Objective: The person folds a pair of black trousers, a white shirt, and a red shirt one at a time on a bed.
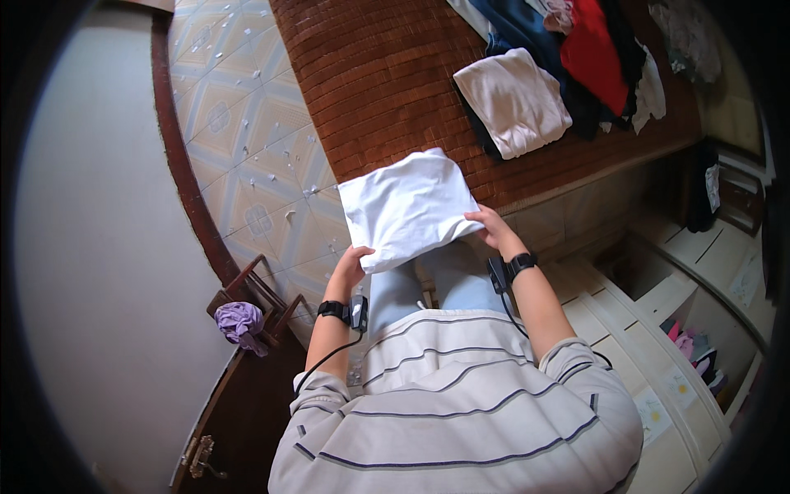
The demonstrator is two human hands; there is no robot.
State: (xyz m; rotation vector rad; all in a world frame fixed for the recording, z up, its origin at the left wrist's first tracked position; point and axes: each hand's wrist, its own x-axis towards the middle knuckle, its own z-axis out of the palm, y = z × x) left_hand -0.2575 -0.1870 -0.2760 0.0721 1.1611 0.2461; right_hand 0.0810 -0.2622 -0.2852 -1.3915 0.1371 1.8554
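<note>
A folded white cloth garment (410,204) is held out flat between my two hands, above my knees at the near corner of the bed. My left hand (356,260) grips its near left corner, thumb on top. At the right edge, my right hand (486,223) pinches it with the thumb over the cloth; the fingers beneath are hidden. Beyond it, on the brown woven mat of the bed (382,80), lies a folded pale pink garment (515,102) on top of dark cloth. Both wrists wear black straps with small devices and cables.
Loose clothes, among them a red garment (595,62) and blue jeans (521,31), lie at the bed's far right. At right stands a pale cabinet with an open drawer (710,327) of clothes. A purple cloth (239,326) rests on wooden furniture at left. White scraps dot the tiled floor (247,148).
</note>
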